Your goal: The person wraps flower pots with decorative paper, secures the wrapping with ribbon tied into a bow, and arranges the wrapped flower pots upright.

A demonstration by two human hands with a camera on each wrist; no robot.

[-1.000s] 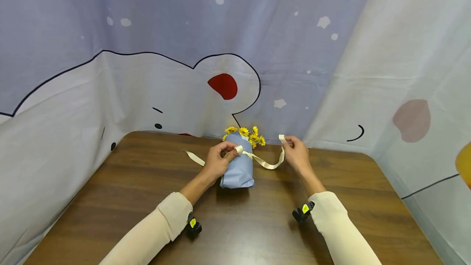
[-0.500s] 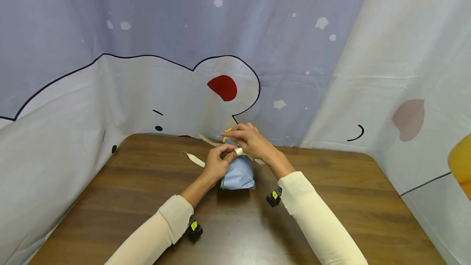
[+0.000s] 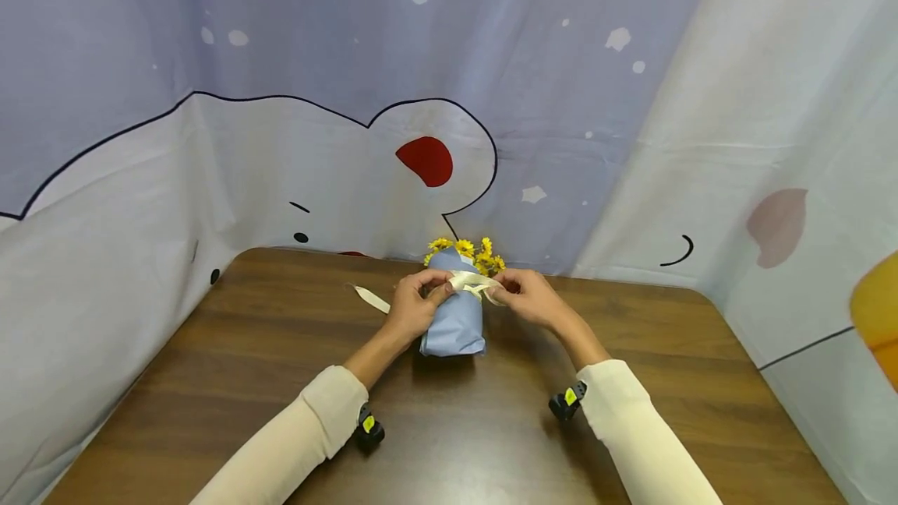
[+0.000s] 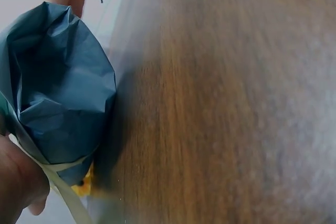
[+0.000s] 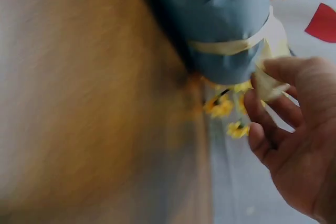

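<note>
A bouquet of yellow flowers [image 3: 484,259] wrapped in blue paper [image 3: 454,327] lies on the table, its blooms toward the back edge. Cream ribbon [image 5: 226,47] goes round the wrap. My left hand [image 3: 412,304] pinches a folded piece of the ribbon at the bouquet's left side. On the other side, my right hand [image 3: 528,298] pinches another stretch of ribbon between thumb and fingers, seen close up in the right wrist view. Between the hands the ribbon crosses over the front of the wrap. The left wrist view shows the crumpled bottom end of the paper.
A loose ribbon tail [image 3: 372,299] lies on the wooden table [image 3: 281,365] left of the bouquet. Behind the table hangs a printed curtain [image 3: 337,170], close to its back edge. Each wrist carries a small black camera [image 3: 369,429].
My right hand, off to the right with the ribbon end, came across over the bouquet, then drew back to its right side, pinching ribbon. My left hand stayed put, still holding its ribbon.
</note>
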